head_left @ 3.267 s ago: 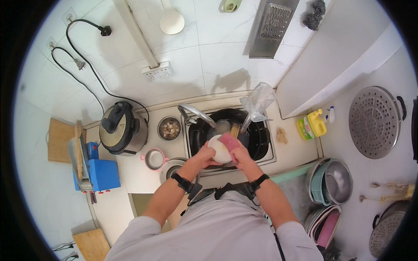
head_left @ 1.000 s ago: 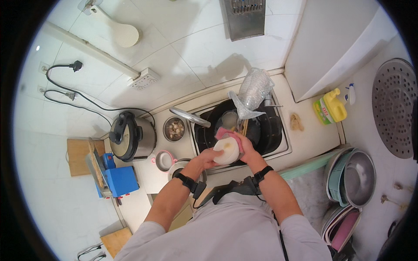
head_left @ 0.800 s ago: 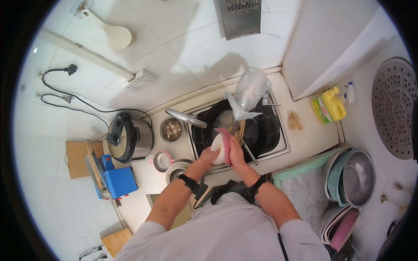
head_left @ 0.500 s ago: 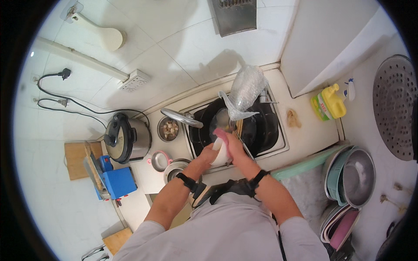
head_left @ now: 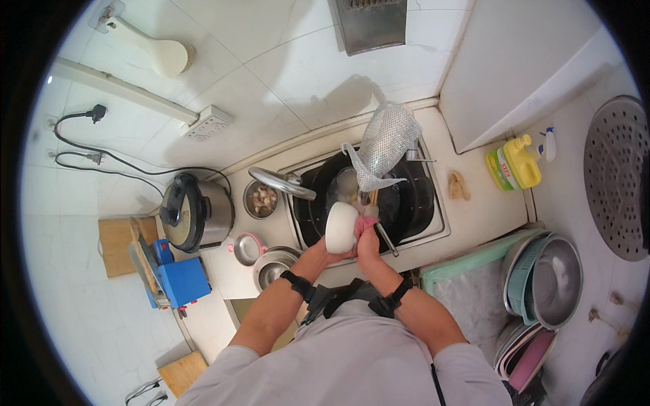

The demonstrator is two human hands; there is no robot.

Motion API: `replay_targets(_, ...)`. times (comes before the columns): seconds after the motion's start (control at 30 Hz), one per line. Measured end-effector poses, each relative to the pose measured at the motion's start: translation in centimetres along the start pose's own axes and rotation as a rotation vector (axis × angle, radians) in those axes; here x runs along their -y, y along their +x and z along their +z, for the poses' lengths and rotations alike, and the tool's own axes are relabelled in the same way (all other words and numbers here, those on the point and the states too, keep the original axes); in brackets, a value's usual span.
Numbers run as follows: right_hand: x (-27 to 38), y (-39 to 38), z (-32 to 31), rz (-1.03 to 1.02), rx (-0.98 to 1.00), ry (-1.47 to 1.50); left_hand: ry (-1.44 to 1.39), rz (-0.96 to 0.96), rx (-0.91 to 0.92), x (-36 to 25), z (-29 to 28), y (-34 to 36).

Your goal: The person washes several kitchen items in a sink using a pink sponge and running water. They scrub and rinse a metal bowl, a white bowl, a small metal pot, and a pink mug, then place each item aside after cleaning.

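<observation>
Over the near edge of the dark sink (head_left: 421,203), my left hand (head_left: 333,254) grips a white bowl (head_left: 342,229) from below, and the bowl's smooth outer side faces up. My right hand (head_left: 367,242) is closed on a pink cloth (head_left: 366,224), pressed near the bowl's right side. Fingers of both hands are partly hidden by the bowl and cloth. Just beyond them, dishes lie in the basin, among them a pale round one (head_left: 347,181). A metal handle (head_left: 387,240) slants out over the near rim beside my right hand.
A curved metal faucet (head_left: 277,181) reaches over the sink's left side. A silvery mesh-patterned bag (head_left: 386,142) hangs over its far side. On the left are a bowl of garlic (head_left: 261,200), a pink-rimmed cup (head_left: 248,250) and an electric cooker (head_left: 196,213); a yellow bottle (head_left: 514,164) stands right.
The white bowl has tipped over so that its outside now shows fully. My right hand with the pink cloth has shifted slightly right and nearer.
</observation>
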State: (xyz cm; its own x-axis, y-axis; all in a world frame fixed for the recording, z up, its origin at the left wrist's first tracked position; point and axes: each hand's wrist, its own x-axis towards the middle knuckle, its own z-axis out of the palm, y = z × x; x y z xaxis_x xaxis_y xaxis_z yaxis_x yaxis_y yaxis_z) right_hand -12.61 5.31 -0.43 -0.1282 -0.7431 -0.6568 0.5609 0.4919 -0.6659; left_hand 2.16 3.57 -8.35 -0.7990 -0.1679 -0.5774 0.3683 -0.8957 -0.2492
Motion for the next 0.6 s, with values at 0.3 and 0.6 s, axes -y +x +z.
replay_targets(0.3,-2.1,4.3,0.1,0.191,0.155,0.297,-0.049,-0.071,-0.034,0.4,-0.4,-0.8)
replay_targets(0.6,-1.4,3.7,-3.0,0.448,0.316,0.148,-0.069,-0.123,-0.074,0.1,-1.0,-1.2)
